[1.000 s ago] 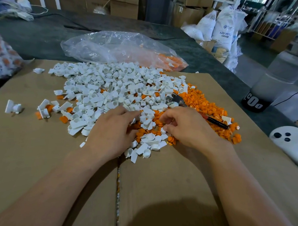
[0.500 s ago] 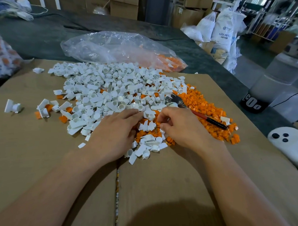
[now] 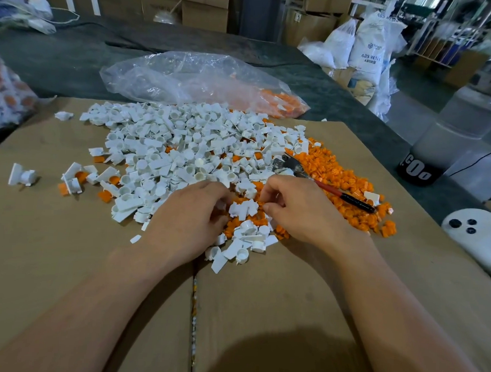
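A heap of white plastic pieces (image 3: 184,149) lies on the cardboard sheet (image 3: 275,313), with a heap of small orange pieces (image 3: 343,179) to its right. My left hand (image 3: 189,222) rests at the heap's near edge, fingers curled, and pinches a white plastic piece (image 3: 243,209). My right hand (image 3: 299,210) sits just right of that piece. Its thumb and forefinger pinch a small orange piece (image 3: 260,204), of which only a sliver shows. The two hands nearly touch.
Pliers with a red and black handle (image 3: 336,194) lie on the orange heap behind my right hand. A clear plastic bag (image 3: 187,76) lies beyond the heaps. A few loose pieces (image 3: 21,176) sit at the left. A white rounded object (image 3: 478,232) is at the right edge.
Both hands moved slightly up into the heap and closer together. My left fingers, flat before, have curled round a white piece that now stands between the hands.
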